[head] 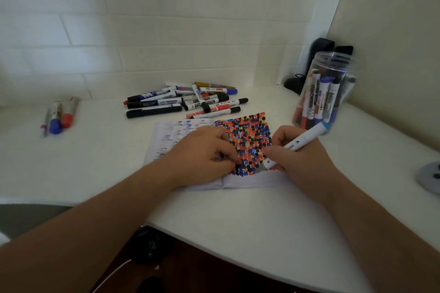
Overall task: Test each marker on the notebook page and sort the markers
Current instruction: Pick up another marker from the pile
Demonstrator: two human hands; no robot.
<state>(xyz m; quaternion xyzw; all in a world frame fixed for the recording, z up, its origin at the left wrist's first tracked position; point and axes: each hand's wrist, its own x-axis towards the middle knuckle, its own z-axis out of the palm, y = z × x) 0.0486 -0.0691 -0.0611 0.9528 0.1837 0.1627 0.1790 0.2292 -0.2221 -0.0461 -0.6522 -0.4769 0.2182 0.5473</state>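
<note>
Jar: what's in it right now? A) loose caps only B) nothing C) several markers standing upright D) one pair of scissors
C: the clear jar at the right of the desk holds several markers standing on end, with red, black and blue ends showing through its wall.

We kept our left hand (pixel 202 150) flat, fingers curled slightly; our right hand (pixel 297 150) beside it pinched tight.
</note>
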